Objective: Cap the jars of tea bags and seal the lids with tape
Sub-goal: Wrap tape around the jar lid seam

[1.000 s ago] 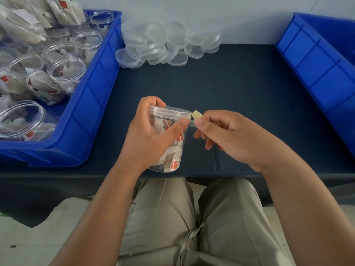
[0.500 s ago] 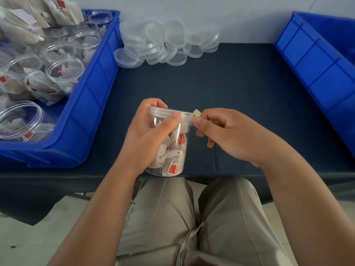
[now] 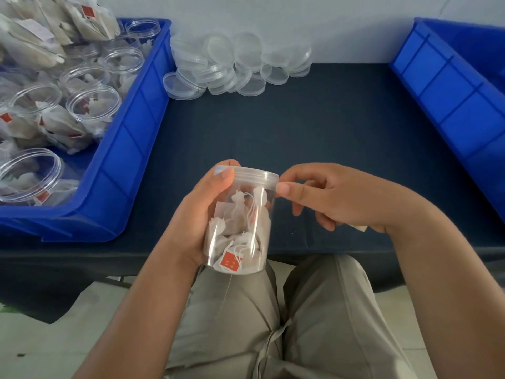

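Note:
A clear jar (image 3: 241,225) of white tea bags with red tags is tilted over the table's front edge and my lap. My left hand (image 3: 200,214) grips its left side, thumb lying on the clear lid (image 3: 255,177) that caps it. My right hand (image 3: 341,198) is at the lid's right edge, thumb and forefinger pinching at the rim where lid meets jar. A cream bit of tape (image 3: 360,228) pokes out under that hand's curled lower fingers. The clear tape itself is hard to make out.
A blue bin (image 3: 131,149) at the left holds several open jars (image 3: 93,102) and loose tea bags. A pile of clear lids (image 3: 240,67) lies at the back of the dark table (image 3: 300,127). Another blue bin (image 3: 451,105) stands at the right.
The jar has turned and dropped lower toward my lap. The cream tab once at the lid's edge now shows under my right palm; my left thumb has slid left along the lid.

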`<state>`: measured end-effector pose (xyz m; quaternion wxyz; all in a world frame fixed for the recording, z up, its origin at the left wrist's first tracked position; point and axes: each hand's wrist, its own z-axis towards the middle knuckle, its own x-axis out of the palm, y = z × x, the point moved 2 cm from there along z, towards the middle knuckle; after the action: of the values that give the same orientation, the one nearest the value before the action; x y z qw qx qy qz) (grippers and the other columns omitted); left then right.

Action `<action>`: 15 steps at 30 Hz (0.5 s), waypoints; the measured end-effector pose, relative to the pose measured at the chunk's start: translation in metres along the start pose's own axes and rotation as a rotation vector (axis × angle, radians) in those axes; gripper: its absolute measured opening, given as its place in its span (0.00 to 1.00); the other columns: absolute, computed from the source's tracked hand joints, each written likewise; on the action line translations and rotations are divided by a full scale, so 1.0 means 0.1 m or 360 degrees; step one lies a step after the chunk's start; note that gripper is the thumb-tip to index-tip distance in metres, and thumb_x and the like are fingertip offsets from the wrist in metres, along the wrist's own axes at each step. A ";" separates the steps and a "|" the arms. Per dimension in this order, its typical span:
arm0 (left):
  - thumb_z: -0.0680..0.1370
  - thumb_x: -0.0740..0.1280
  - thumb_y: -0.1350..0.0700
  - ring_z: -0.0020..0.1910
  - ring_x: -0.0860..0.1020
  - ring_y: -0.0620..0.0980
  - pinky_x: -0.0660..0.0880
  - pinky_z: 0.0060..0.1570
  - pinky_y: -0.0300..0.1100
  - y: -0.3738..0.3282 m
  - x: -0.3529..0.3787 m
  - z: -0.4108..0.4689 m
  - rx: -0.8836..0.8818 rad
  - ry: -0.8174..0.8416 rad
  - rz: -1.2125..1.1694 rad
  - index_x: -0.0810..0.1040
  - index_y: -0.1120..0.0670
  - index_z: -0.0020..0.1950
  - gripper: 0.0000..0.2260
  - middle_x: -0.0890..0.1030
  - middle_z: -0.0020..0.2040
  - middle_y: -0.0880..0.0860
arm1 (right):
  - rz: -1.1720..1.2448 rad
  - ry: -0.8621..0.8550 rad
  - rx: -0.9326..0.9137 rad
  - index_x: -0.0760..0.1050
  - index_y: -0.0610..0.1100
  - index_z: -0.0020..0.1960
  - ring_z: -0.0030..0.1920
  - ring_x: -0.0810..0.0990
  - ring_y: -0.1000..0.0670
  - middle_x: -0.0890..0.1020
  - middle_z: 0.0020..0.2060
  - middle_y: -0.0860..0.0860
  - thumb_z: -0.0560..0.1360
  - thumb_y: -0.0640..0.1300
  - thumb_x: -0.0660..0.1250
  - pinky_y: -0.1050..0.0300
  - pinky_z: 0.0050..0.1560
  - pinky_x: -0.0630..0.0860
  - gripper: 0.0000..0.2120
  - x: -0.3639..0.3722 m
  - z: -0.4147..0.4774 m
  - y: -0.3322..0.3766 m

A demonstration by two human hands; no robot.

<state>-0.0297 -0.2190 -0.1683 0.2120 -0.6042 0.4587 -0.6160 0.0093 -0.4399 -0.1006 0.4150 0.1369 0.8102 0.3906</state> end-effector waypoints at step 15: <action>0.75 0.75 0.33 0.46 0.84 0.54 0.82 0.43 0.46 0.03 -0.10 0.05 -0.0002 0.0065 0.0326 0.76 0.59 0.72 0.37 0.83 0.53 0.60 | 0.0173 -0.0042 0.0033 0.80 0.63 0.54 0.31 0.82 0.54 0.87 0.43 0.55 0.76 0.73 0.63 0.65 0.31 0.74 0.17 0.02 -0.09 -0.04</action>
<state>-0.0241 -0.2140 -0.1766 0.2642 -0.5416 0.5228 -0.6030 0.0021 -0.4462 -0.1016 0.4024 0.1903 0.8000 0.4024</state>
